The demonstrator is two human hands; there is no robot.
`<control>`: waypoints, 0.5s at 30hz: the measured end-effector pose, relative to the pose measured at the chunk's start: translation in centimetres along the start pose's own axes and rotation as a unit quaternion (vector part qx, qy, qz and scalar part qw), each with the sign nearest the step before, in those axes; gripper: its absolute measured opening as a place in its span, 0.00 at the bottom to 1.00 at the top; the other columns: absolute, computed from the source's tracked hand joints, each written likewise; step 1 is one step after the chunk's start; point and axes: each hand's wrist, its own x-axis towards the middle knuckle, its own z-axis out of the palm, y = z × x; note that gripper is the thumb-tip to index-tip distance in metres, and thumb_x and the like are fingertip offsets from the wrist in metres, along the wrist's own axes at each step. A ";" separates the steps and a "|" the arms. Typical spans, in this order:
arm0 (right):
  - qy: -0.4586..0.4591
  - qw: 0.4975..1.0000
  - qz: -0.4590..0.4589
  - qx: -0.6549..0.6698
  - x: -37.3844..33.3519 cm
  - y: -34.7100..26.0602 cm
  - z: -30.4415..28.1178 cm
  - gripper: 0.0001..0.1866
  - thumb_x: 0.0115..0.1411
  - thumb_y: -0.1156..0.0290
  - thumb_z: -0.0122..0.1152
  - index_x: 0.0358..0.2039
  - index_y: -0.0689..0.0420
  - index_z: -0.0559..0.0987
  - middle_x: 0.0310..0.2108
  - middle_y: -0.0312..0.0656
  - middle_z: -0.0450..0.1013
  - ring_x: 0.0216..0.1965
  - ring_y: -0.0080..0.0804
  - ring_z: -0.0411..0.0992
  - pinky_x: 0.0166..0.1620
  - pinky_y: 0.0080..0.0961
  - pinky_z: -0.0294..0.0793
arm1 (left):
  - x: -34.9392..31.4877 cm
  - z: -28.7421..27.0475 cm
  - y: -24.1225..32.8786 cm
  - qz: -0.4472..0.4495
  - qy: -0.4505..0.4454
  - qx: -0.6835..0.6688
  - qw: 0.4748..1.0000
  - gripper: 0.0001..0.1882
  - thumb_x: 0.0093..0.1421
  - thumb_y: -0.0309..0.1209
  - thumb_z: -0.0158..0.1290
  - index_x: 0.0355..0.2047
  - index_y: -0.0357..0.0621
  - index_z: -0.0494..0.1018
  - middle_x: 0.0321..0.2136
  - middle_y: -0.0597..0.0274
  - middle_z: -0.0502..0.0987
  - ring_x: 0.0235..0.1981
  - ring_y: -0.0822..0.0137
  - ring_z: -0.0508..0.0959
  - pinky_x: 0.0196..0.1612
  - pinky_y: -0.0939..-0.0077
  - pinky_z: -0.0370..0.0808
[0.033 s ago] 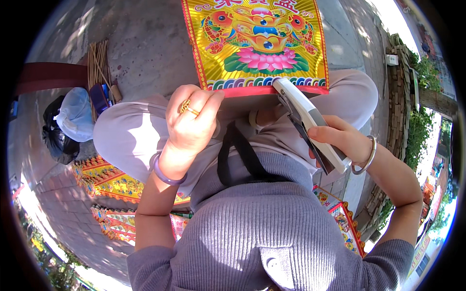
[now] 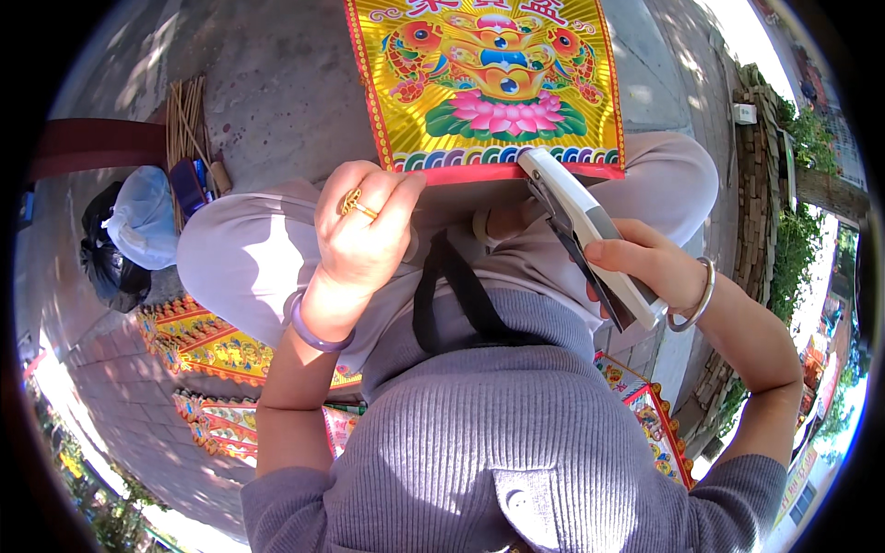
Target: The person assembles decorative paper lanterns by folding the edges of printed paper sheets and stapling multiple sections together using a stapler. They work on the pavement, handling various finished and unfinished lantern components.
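A gold printed sheet (image 2: pixel 502 92) with red borders, fish and a pink lotus stands in front of my lap. My left hand (image 2: pixel 364 219), with a gold ring and a purple bangle, is closed at its lower left corner, thumb side against the red bottom edge. In my right hand (image 2: pixel 650 263), with a silver bangle, is a white and grey stapler (image 2: pixel 595 230). Its far end meets the sheet's bottom edge right of the middle; whether paper lies between its jaws cannot be made out. My fingers under the stapler are mostly hidden.
To the left lie a bundle of thin sticks (image 2: pixel 187 124), a white plastic bag (image 2: pixel 146 219) and a black bag (image 2: pixel 109 267). Yellow and red printed paper pieces (image 2: pixel 221 348) rest beside my left leg. A stacked brick edging (image 2: pixel 751 221) with plants runs along the right.
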 end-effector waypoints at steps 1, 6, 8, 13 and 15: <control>-0.002 1.000 0.002 -0.001 0.0 0.0 0.0 0.18 0.57 0.55 0.53 0.32 0.61 0.72 0.23 0.38 0.71 0.20 0.22 0.71 0.22 0.20 0.70 | 0.0 -0.1 -0.1 0.002 -0.006 -0.007 1.000 0.16 0.32 0.18 0.53 0.26 0.41 0.74 0.21 0.64 0.70 0.24 0.63 0.71 0.26 0.71 0.71; -0.003 1.000 0.017 0.007 0.0 -0.2 0.0 0.18 0.57 0.55 0.53 0.32 0.61 0.72 0.24 0.39 0.71 0.20 0.23 0.71 0.22 0.20 0.70 | 0.1 -1.1 -0.4 -0.001 -0.046 -0.040 0.998 0.16 0.31 0.18 0.53 0.27 0.40 0.74 0.22 0.63 0.71 0.25 0.63 0.72 0.27 0.72 0.72; -0.017 0.999 0.034 0.011 -0.2 -0.9 0.6 0.19 0.57 0.55 0.53 0.32 0.61 0.72 0.25 0.39 0.71 0.22 0.23 0.71 0.24 0.20 0.71 | -0.1 -1.3 -0.6 0.004 -0.048 -0.043 0.998 0.17 0.31 0.19 0.53 0.27 0.40 0.74 0.23 0.63 0.72 0.25 0.63 0.72 0.27 0.73 0.72; -0.103 0.994 -0.001 -0.034 1.1 -2.3 3.1 0.21 0.58 0.53 0.52 0.35 0.62 0.73 0.27 0.37 0.72 0.28 0.22 0.71 0.31 0.20 0.71 | 0.0 -1.4 -0.6 0.013 -0.049 -0.041 0.998 0.16 0.32 0.18 0.54 0.27 0.40 0.75 0.24 0.64 0.73 0.25 0.63 0.73 0.27 0.73 0.73; -0.135 0.991 -0.008 -0.026 1.8 -2.8 3.9 0.22 0.58 0.53 0.52 0.36 0.63 0.73 0.27 0.37 0.72 0.29 0.22 0.71 0.31 0.20 0.71 | 0.1 -1.7 -0.3 0.004 -0.059 -0.037 0.998 0.16 0.34 0.14 0.56 0.27 0.40 0.76 0.25 0.63 0.75 0.25 0.63 0.74 0.27 0.74 0.74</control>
